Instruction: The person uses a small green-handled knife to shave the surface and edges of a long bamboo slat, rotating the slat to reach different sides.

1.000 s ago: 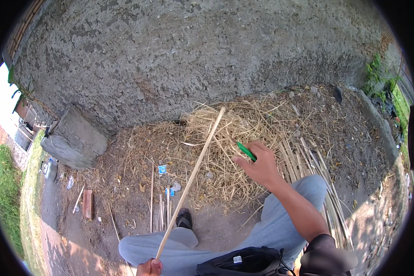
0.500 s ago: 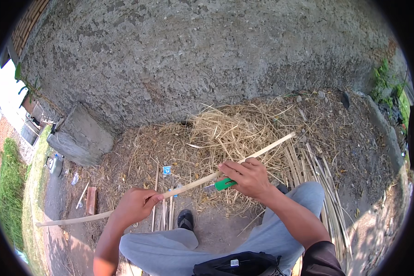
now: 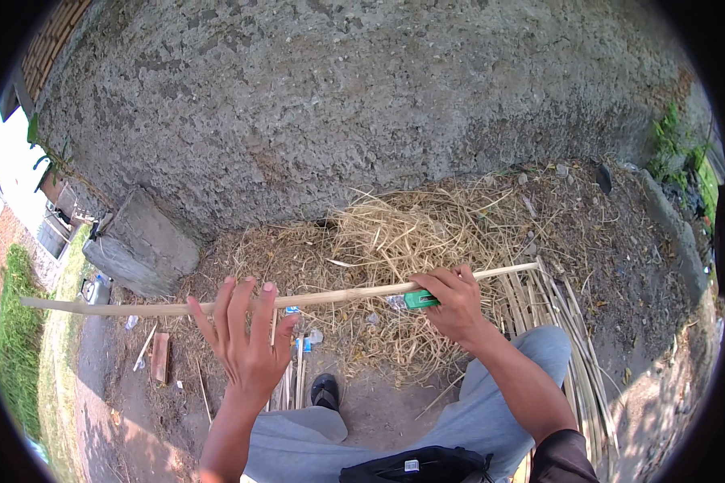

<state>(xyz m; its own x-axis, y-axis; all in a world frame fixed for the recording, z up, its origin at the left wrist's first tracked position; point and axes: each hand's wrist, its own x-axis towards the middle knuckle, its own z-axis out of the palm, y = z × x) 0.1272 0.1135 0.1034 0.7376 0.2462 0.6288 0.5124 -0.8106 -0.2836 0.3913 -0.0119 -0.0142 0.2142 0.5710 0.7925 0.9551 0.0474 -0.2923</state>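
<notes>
A long, pale bamboo strip (image 3: 338, 296) stretches nearly level across the view, its left part running out past my left hand. My left hand (image 3: 250, 346) is open, its fingers spread and reaching up across the strip. My right hand (image 3: 453, 310) is closed around the strip right of the middle. That same hand also holds a green-handled utility knife (image 3: 420, 299), whose blade shows only faintly on its left side. Beneath the strip lies a heap of thin bamboo shavings (image 3: 411, 233).
Several split bamboo strips (image 3: 576, 346) lie by my right leg, and more strips (image 3: 294, 386) by my left foot. A rough grey wall (image 3: 362, 113) rises beyond the heap. A concrete block (image 3: 145, 241) and a brown wooden piece (image 3: 160, 358) are at left.
My left hand has opened from its grip and moved up and slightly right. The strip has swung from slanting to nearly level, its left end rising. My right hand has shifted slightly right.
</notes>
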